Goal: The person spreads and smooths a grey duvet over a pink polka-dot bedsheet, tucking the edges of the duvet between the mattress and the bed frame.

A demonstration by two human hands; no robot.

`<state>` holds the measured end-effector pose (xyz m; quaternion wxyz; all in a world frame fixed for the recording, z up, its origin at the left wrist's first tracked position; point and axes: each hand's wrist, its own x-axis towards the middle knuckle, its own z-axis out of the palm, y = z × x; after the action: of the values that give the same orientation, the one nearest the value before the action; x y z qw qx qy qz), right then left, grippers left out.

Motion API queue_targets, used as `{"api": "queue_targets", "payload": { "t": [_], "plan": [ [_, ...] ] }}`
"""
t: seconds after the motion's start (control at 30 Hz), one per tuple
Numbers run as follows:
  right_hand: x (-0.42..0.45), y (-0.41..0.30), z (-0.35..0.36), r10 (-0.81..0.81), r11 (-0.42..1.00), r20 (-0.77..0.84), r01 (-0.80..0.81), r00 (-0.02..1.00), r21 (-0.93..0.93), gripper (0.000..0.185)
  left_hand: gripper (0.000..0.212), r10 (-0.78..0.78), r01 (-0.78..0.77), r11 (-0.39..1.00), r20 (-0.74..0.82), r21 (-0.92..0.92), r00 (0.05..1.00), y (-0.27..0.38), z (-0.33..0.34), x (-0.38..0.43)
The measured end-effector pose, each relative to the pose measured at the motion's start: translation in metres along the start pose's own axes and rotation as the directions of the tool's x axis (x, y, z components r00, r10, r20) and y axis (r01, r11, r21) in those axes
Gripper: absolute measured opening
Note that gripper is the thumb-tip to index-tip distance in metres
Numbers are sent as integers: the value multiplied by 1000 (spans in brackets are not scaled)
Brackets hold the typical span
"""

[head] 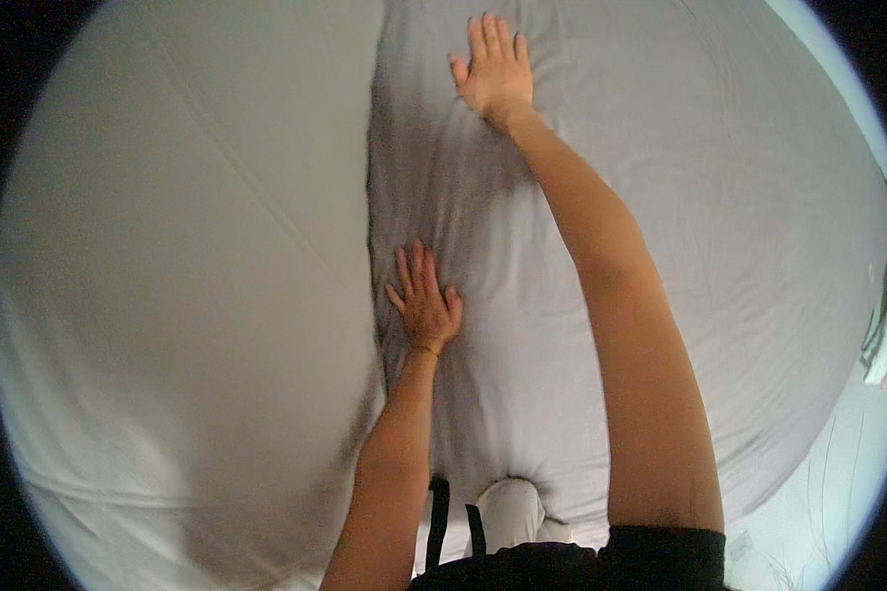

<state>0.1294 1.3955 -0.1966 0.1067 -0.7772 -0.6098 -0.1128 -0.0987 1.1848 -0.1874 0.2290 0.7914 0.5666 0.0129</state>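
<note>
My left hand (pixel 429 306) lies palm down on a grey fitted sheet (pixel 709 221), fingers spread, close to the edge of a second, lighter layer of fabric (pixel 192 221) on the left. A thin band circles its wrist. Farther forward and to the right, my right hand (pixel 495 74) also rests flat on the grey sheet with its fingers apart. Neither hand grips anything. Between the two hands the sheet shows shallow lengthwise wrinkles. The lighter fabric has a long diagonal crease and more folds at the lower left.
My knee in light trousers (pixel 514 510) presses against the sheet at the bottom. Two black straps (pixel 437 521) hang beside it. A pale floor (pixel 806 480) shows past the bed's edge at the lower right. Dark and light items, partly cut off, stand at the far right rim.
</note>
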Motion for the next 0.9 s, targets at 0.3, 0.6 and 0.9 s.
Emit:
{"api": "queue_targets", "payload": {
  "t": [0.3,0.6,0.9],
  "plan": [
    [-409,87,-157,340,939,520,-313,784,-142,60,59,99,-82,992,-194,94,976,-11,16,8],
    [-461,96,-134,459,882,308,-469,834,-46,60,54,179,-109,967,-308,230,935,-16,30,8],
    [-454,94,-132,392,893,195,-423,899,156,59,49,101,20,923,-293,383,951,4,7,-40]
  ]
}}
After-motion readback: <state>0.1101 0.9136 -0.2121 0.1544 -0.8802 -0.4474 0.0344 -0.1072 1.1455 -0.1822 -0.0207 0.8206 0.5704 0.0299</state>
